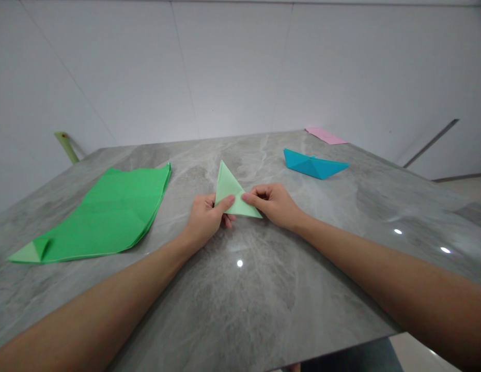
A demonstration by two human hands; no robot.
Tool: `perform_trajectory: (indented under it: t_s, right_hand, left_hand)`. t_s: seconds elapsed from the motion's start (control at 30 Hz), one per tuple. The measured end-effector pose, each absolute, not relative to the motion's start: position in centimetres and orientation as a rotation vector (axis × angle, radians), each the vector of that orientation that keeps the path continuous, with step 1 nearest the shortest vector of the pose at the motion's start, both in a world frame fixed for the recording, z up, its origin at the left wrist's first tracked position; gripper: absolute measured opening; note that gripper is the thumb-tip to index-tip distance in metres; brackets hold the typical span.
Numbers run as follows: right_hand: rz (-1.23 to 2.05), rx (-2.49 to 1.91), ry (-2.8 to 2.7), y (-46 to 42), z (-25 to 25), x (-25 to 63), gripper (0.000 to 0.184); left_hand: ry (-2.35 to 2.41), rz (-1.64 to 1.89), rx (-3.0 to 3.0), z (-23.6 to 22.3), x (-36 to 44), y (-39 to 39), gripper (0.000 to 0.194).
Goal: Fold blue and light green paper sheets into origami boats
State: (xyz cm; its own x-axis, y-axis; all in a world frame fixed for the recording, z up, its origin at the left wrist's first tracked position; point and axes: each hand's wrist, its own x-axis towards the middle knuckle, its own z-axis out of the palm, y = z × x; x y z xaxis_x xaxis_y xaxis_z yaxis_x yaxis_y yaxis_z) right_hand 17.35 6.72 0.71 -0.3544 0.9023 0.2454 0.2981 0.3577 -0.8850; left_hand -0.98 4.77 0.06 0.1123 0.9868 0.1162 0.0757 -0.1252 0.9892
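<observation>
A pale green folded paper triangle (229,187) is held above the middle of the grey marbled table. My left hand (206,216) grips its left lower side, thumb on the front face and fingers behind. On the right, my right hand (274,204) pinches the paper with the thumb on its face. The two thumbs lie close together near the lower middle, and one point of the triangle stands up away from me. Fingers behind the paper are partly hidden.
To the left lies a stack of bright green paper (116,212), one near corner turned over. A blue paper boat (312,164) sits back right. Behind it, a pink paper (325,136) lies against the white wall (232,67). The grey table (225,310) ends at a front edge near me.
</observation>
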Motion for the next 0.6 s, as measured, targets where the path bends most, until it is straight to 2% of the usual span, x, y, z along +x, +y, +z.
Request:
perform_trajectory:
  t_s: [0.4, 0.5, 0.6]
  right_hand:
    - [1.157, -1.047, -1.875, 7.1, 0.7, 18.1, 0.032]
    - [1.136, -1.01, -1.736, 7.3, 0.5, 18.3, 0.034]
    - [1.14, -0.944, -1.665, 7.3, 0.6, 18.2, 0.037]
  left_hand:
    - [1.243, 1.495, 1.092, -0.8, -2.3, 6.7, 0.03]
    - [1.218, 1.34, 1.286, -0.6, -2.3, 6.2, 0.036]
    - [1.079, 1.025, 1.62, -0.2, -2.1, 5.3, 0.043]
